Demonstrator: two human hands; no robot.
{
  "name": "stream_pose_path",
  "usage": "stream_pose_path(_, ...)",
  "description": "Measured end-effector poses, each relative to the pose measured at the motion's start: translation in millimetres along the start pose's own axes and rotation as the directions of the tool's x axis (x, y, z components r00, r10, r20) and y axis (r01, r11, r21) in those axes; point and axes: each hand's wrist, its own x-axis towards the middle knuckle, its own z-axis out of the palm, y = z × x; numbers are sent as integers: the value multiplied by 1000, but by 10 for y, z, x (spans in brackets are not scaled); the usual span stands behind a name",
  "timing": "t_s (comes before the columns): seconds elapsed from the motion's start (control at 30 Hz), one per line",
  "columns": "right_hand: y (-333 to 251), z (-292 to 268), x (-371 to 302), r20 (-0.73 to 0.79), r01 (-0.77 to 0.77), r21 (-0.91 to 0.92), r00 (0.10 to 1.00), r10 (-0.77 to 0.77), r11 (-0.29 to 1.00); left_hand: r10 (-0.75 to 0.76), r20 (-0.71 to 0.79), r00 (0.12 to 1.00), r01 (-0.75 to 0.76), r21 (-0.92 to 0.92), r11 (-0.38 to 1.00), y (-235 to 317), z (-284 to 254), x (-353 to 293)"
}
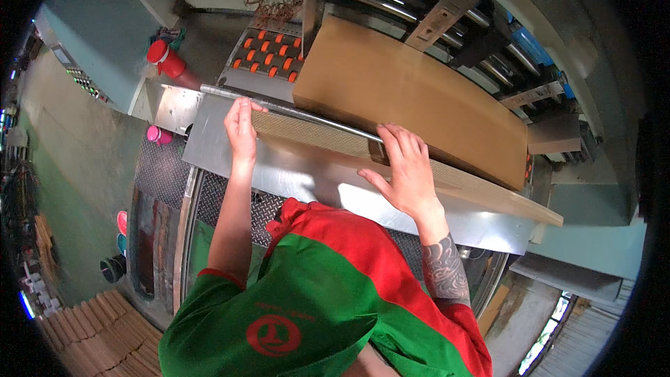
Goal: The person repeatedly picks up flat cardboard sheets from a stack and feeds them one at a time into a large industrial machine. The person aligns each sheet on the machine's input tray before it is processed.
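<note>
Cardboard sheets [412, 108], stacked flat, lie tilted across the steel counter [223, 143] of a feeding machine, running from the centre toward four o'clock. Left hand [242, 128] rests at the stack's nine o'clock end, fingers together and flat against its corrugated edge beside a metal rail [279, 106]. Right hand [405, 167] lies spread, palm down, on the stack's near edge. Orange rollers [269, 52] sit at twelve o'clock of the left hand; a red bottle [166, 59] stands toward ten o'clock.
</note>
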Motion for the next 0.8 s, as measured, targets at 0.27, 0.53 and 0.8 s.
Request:
stream_pose_path(0.27,-40,320,280,57,4,-38,998,-2,999,71,146,987,-86,99,991,35,-81,49)
stream_pose_path(0.53,-51,366,336,43,6,-70,999,-3,998,-102,359,928,130,-54,990,-533,-733,-153)
stream_pose_path(0.8,-186,292,156,118,-45,-95,991,56,994,-210,391,896,106,270,957,-1244,-1073,-378)
